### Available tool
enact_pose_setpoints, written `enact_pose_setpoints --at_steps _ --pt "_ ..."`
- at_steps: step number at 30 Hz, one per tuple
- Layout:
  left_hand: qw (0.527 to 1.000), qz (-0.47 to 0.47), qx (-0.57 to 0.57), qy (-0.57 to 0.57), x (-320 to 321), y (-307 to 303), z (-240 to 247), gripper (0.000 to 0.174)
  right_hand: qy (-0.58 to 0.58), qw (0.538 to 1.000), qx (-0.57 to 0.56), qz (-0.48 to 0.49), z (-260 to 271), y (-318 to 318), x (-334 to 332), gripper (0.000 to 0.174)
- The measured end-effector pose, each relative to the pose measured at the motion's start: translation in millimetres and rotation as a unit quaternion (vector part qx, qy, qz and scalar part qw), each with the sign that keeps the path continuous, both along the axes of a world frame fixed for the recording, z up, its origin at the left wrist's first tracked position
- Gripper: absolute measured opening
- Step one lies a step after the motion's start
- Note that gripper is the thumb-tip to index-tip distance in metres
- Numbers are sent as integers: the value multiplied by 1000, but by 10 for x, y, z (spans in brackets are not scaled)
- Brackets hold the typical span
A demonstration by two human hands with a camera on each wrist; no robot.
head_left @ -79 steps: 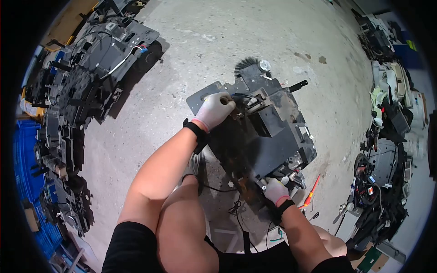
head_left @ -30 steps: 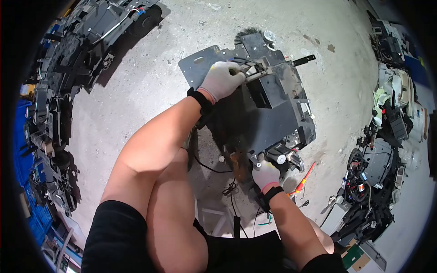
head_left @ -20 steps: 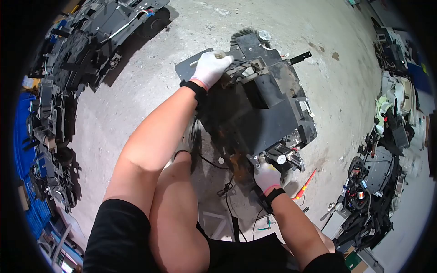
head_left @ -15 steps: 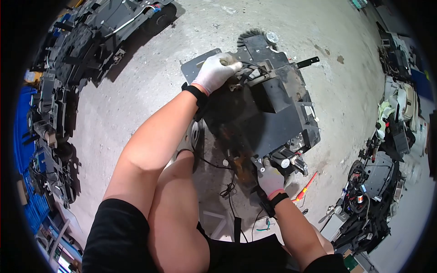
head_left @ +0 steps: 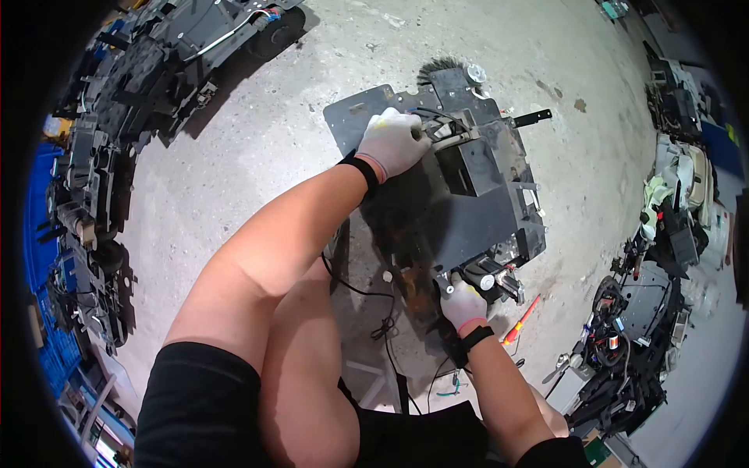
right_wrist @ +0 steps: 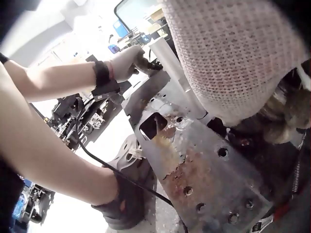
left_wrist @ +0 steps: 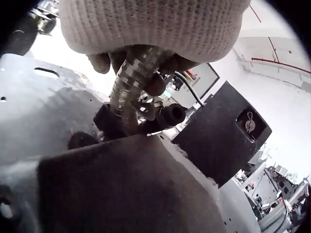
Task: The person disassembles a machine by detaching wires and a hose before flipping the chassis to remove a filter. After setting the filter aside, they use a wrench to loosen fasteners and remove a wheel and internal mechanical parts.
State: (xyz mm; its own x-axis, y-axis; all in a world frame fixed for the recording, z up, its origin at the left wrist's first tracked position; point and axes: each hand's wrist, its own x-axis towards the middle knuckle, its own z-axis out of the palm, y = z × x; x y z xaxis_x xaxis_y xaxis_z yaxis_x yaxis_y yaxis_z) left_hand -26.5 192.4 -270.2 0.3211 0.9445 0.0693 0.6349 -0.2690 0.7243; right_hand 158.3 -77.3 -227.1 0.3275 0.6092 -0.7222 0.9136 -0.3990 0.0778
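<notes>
Clearly, the knit-gloved left hand (head_left: 394,142) is gripping a ribbed, mottled tube (left_wrist: 130,82) at the flat-plated, dark machine (head_left: 477,220), which is resting on rough floor (head_left: 226,148). The right hand (head_left: 464,304) is working beside a rust-blotched, perforated plate (right_wrist: 197,162); its grasp, I cannot tell.

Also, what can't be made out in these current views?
- What the left hand may hold: head view, covered by its glove.
- Right hand fingertips: head view, hidden among the black machine's parts.
- Label lettering: right wrist view, too small.
- Far end of the upper-left machinery: head view, cut off by the top edge.
</notes>
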Motion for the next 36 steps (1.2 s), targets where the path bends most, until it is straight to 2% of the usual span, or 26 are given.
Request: enact_pose_setpoints --at_steps 5,8,11,13,15,16,17,18,19,20,21,22,23,24,25,26,27,28,29,31,35,36 --pt "998 -19 -16 66 62 19 83 23 -12 999 -32 -4 -90 -22 31 35" --pt "996 -26 -16 81 101 82 75 24 0 1000 -7 -6 -163 -102 60 33" --pt "996 -21 -53 67 71 93 90 25 -24 998 42 43 -303 -223 83 28" --pt "998 -21 -42 45 7 123 13 25 5 999 49 18 -258 -277 96 30" --pt "993 -21 -88 -75 -127 52 -42 27 16 999 50 -11 -213 -378 123 48" --pt "992 -44 -84 -89 -292 21 41 36 40 993 99 -56 -165 -419 87 52" --pt "991 -38 -92 -87 -436 13 -47 36 63 982 143 -107 -93 -509 20 56" --pt "989 43 -24 -142 -585 -8 -165 45 80 961 232 -123 -23 -665 -47 62" --pt "973 121 46 -190 -743 -32 -285 55 16 942 335 -32 -168 -964 -10 60" --pt "969 195 -6 -153 -920 34 -368 59 68 933 313 -165 -246 -1226 -5 58" --pt "955 268 -52 -117 -1072 155 -437 63 120 904 288 -293 -313 -1473 -11 58" --pt "922 307 -125 -201 -1132 230 -573 62 135 883 223 -391 -463 -1761 -16 42" --pt "874 341 -197 -284 -1164 277 -791 62 271 776 130 -555 -286 -1723 -181 40" --pt "867 311 -268 -284 -1249 322 -1008 68 271 776 132 -555 -226 -1643 -220 40" --pt "866 309 -270 -286 -1207 310 -1119 68 299 732 126 -598 -230 -1498 -446 40" --pt "783 316 -369 -388 -1154 295 -1197 63 325 686 121 -639 -263 -1222 -581 40" --pt "680 314 -458 -479 -1114 302 -1224 58 352 637 115 -676 -191 -1137 -560 39" --pt "676 320 -446 -492 -1054 260 -1015 45 378 585 109 -709 -137 -1026 -569 39" --pt "677 319 -444 -493 -1054 223 -964 45 404 529 101 -740 -86 -942 -616 39" --pt "746 291 -403 -444 -1111 209 -932 36 452 407 83 -790 12 -746 -705 39" --pt "773 290 -394 -403 -1089 227 -824 29 462 415 32 -783 -94 -980 -433 42" --pt "716 304 -449 -440 -1073 176 -702 28 466 509 40 -723 -85 -1131 -370 43"
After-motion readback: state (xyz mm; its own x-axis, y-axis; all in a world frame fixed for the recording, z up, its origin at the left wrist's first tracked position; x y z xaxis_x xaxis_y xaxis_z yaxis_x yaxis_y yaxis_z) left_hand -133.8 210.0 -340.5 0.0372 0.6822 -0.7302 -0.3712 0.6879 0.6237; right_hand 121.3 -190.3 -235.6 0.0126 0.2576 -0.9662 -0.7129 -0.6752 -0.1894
